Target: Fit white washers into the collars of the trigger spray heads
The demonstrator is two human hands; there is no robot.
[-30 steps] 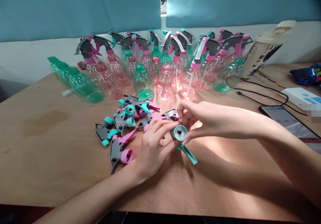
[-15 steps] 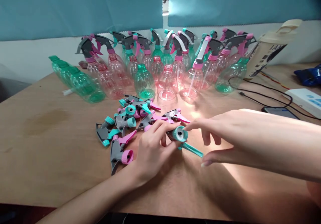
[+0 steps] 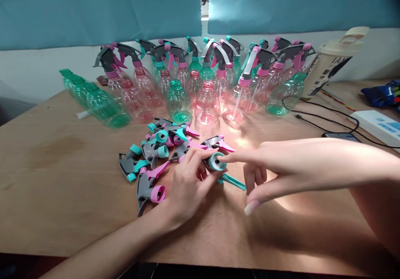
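Since a second ago, the thumb of the right hand (image 3: 281,164) has been taken off the teal-collared spray head (image 3: 213,163), and only the index finger is now laid at its opening. Leftmost, bare-necked green bottles (image 3: 108,108) are seen; then loose spray heads (image 3: 153,152), piled on the surface (image 3: 62,195). Just right of the pile, the teal-collared spray head is gripped by the left hand (image 3: 189,183), opening faced towards the camera, trigger (image 3: 233,182) angled down-right. The right fingers are spread, nothing gripped. If pressed off-centre, the part could be rolled from its single-handed hold; the white liner could be dislodged by a catching nail.
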